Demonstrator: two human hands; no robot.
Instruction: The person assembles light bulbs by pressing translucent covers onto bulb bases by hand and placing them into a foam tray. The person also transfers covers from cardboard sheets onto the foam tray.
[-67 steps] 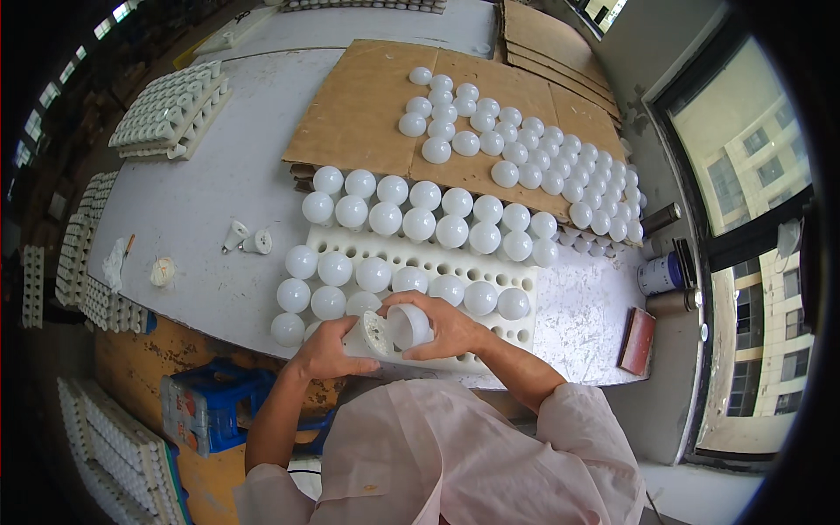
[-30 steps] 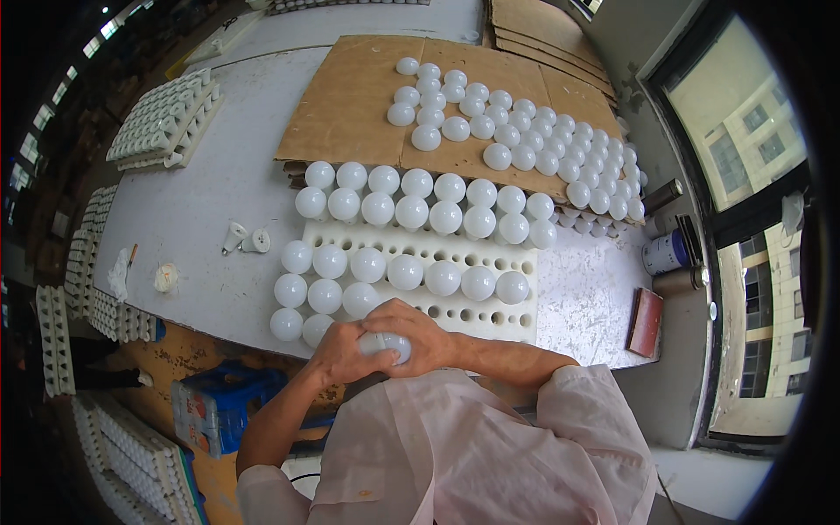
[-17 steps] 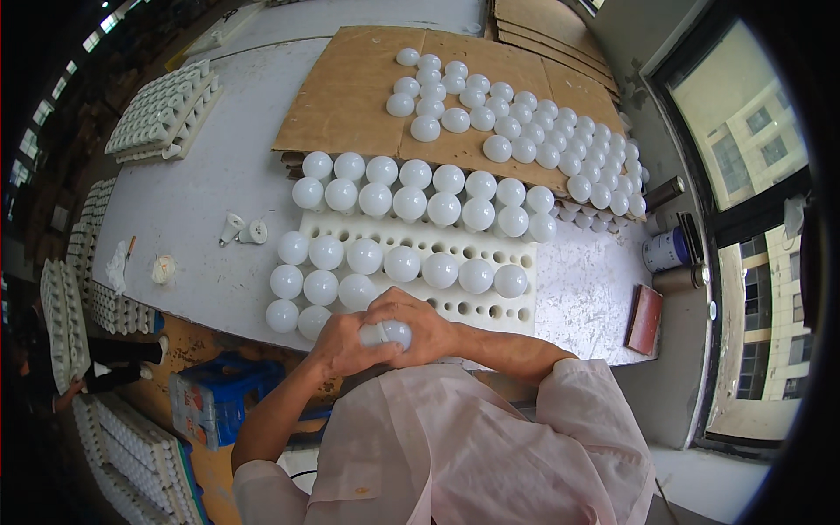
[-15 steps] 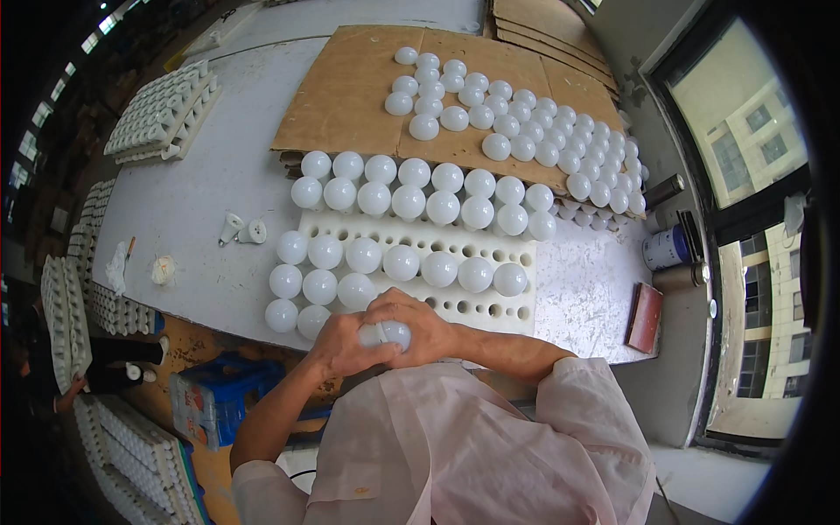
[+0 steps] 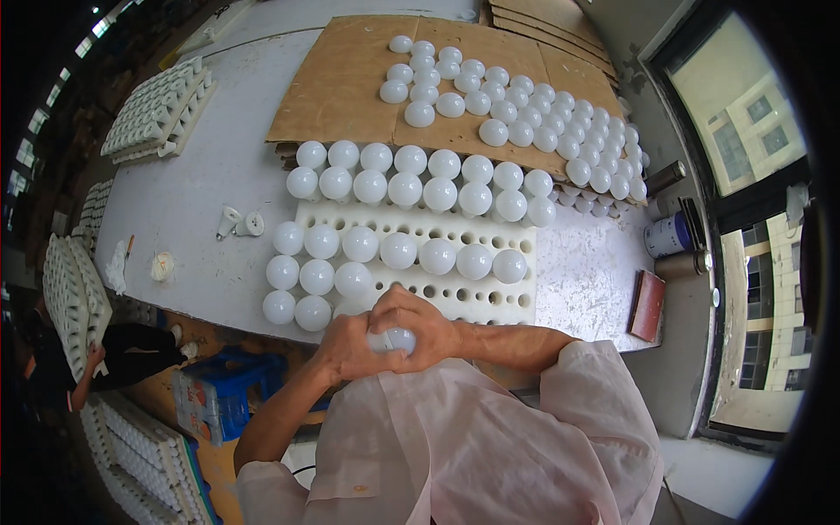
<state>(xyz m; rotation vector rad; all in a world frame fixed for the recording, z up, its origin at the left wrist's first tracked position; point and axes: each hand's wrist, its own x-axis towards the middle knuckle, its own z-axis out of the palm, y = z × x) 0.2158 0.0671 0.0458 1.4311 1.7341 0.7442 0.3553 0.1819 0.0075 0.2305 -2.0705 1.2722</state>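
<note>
Both hands meet in front of the shirt (image 5: 437, 429), near the table's near edge, wrapped about one white bulb (image 5: 395, 340). The left hand (image 5: 344, 343) has its fingers curled in against the bulb's left side; the right hand (image 5: 420, 324) folds over the top and right, its fingers bent closely round it. Only a pale patch of the bulb shows between them, so its ends (and whether it is one piece or two) cannot be made out. Where the fingertips press is mostly covered as well.

Just beyond, a white foam tray (image 5: 490, 317) with round holes bears rows of white globes (image 5: 399, 250); the hands and forearms hide part of its near edge, and one globe beside the left hand is partly covered. More globes stand on brown cardboard (image 5: 332, 87), the farther ones overlapping.

At the left rim a co-worker (image 5: 131, 363) grips pale moulded trays (image 5: 70, 297), the upper body lost in shadow.
</note>
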